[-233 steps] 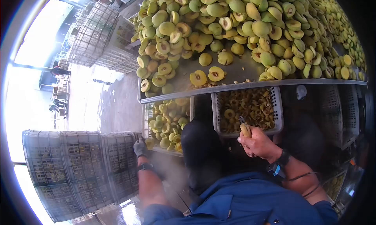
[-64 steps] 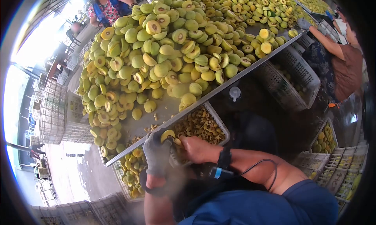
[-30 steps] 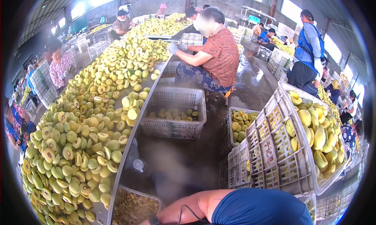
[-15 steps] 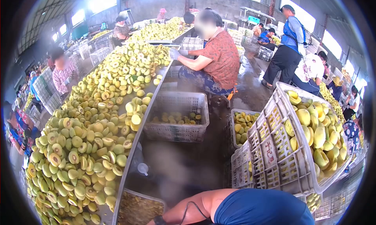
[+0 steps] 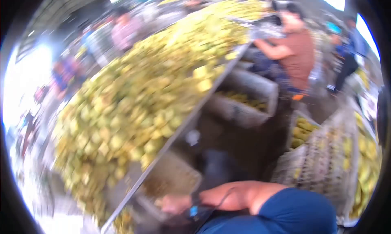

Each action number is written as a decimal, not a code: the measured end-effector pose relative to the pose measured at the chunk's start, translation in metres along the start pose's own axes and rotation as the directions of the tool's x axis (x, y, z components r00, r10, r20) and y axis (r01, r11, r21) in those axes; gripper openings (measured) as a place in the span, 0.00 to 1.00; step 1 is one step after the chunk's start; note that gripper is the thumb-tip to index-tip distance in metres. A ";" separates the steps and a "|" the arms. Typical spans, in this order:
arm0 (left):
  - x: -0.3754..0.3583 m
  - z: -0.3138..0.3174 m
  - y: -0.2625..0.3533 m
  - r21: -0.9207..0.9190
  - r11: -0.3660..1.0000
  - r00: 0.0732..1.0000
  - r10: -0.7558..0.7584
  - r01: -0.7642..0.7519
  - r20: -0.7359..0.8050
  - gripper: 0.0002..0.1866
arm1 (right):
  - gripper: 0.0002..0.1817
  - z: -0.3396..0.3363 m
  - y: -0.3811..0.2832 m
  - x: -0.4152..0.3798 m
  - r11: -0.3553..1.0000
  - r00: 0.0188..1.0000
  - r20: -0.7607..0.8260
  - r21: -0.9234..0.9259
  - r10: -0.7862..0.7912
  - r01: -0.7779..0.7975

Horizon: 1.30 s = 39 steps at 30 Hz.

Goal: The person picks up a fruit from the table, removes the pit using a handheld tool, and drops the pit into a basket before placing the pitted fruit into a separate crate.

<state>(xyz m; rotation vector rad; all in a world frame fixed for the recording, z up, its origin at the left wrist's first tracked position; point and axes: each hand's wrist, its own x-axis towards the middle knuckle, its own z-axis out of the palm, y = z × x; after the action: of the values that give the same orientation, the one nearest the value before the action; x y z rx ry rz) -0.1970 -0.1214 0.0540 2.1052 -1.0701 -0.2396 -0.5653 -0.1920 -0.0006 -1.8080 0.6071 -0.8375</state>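
Note:
My right hand (image 5: pixel 173 204) is low in the view, at the end of a bare forearm with a dark wristband and a blue sleeve. It is over or beside a pale crate (image 5: pixel 185 164) with brown scraps in it, near the table's metal edge (image 5: pixel 163 151). Motion blur hides its fingers and anything in them. Out of view is my left hand. A big heap of yellow-green fruit (image 5: pixel 118 128) covers the table to the left; in the earlier frame many pieces show as cut halves.
A co-worker in a red-brown top (image 5: pixel 299 58) sits at the table's far right side. On the floor by them stands a crate (image 5: pixel 244 113) partly filled with fruit. A tilted crate of yellow fruit (image 5: pixel 366 160) is close on my right. More people are blurred behind.
The view has swung and tilted, so the table and co-worker sit further right and everything is smeared. My right hand, cut off at the bottom edge before, now shows beside the scrap crate.

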 end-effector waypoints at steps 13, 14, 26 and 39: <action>0.164 0.032 0.169 0.249 0.916 0.937 0.342 -0.315 -0.070 0.26 | 0.16 -0.044 -0.090 0.007 0.830 0.840 0.003 0.150 0.543 -0.537; 0.186 0.043 0.172 0.310 0.876 0.910 0.408 -0.368 -0.075 0.27 | 0.16 -0.045 -0.085 0.007 0.847 0.851 -0.037 0.133 0.523 -0.515; 0.221 0.056 0.183 0.185 0.978 0.888 -0.173 0.101 0.427 0.23 | 0.17 -0.061 -0.104 0.016 0.832 0.849 0.008 0.194 0.529 -0.520; -0.033 0.068 0.237 -0.629 0.769 0.864 0.236 0.114 0.445 0.20 | 0.14 -0.067 -0.128 0.035 0.942 0.920 -0.201 0.106 0.335 -0.320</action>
<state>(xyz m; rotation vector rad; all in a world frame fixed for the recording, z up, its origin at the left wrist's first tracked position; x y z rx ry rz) -0.3964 -0.2208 0.1657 1.3917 -1.1329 -1.0250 -0.5917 -0.2095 0.1447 -1.5042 0.9800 -0.8184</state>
